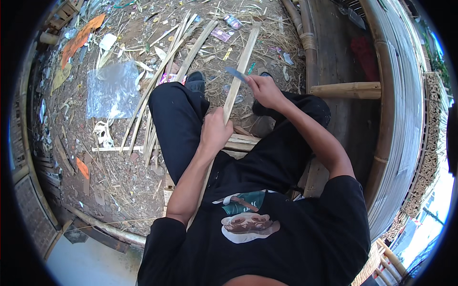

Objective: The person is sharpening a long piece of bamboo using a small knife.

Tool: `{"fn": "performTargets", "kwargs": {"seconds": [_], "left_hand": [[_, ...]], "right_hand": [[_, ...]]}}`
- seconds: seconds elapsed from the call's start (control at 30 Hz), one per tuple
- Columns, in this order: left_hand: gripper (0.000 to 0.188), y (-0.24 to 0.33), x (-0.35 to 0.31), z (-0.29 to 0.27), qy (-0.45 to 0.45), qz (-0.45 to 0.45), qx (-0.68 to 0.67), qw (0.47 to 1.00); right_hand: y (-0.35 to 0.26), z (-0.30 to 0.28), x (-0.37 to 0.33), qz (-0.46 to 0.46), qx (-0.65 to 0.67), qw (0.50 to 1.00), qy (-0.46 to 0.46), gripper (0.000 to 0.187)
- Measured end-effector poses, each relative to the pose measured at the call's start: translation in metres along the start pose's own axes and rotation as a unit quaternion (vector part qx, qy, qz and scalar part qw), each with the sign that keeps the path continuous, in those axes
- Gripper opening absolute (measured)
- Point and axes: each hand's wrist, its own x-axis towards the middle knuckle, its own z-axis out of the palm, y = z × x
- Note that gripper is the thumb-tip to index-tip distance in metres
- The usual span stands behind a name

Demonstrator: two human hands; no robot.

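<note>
While the L hand (pixel 217 129) clamps the pale strip (pixel 243 64) w/ its fingers wrapped round it, the R hand (pixel 266 90) has its fingers curled tight on a knife (pixel 236 74), blade crossing the strip (contact: can't tell). Head view, the only one: strip's held over the ground (pixel 129 178), between the knees (pixel 165 97), nearer the ground's R edge, where a bamboo pole (pixel 309 53) runs, than its L. Progress: prob. partway, imo. Strip's already long, narrow & separate; its finish is too small to judge, so amt. of blade work left = unclear. Loose strips (pixel 198 46) lie L of it, some reaching toward the ground's far edge, in neither hand; can't tell if done or waiting. Orientation: strip's long axis runs near-to-far, leaning a bit R at the far end, which points at the ground's far edge; near part runs back past the L hand beside the L forearm (pixel 191 178), its tip hidden.
</note>
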Motion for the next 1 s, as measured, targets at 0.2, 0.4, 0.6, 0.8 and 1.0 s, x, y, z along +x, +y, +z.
{"fn": "performTargets", "kwargs": {"seconds": [0.2, 0.4, 0.6, 0.8, 1.0], "left_hand": [[0.020, -0.003, -0.002, 0.001, 0.012, 0.016, 0.003, 1.000], [0.021, -0.001, -0.002, 0.002, 0.006, 0.014, 0.020, 1.000], [0.021, 0.001, 0.000, 0.000, -0.003, -0.006, 0.016, 1.000], [0.021, 0.002, 0.000, 0.001, -0.010, -0.012, 0.009, 1.000], [0.020, 0.004, -0.002, -0.001, -0.004, 0.008, 0.007, 1.000]], "right_hand": [[-0.008, 0.003, -0.007, -0.035, -0.027, 0.998, -0.039, 0.029], [-0.016, 0.008, -0.016, -0.037, -0.015, 0.998, -0.053, 0.030], [-0.021, 0.007, -0.011, 0.011, -0.022, 1.000, -0.010, 0.029], [-0.014, -0.002, -0.001, 0.004, -0.025, 1.000, -0.009, 0.031], [-0.015, -0.010, 0.002, 0.053, 0.006, 0.998, 0.026, 0.028]]}}
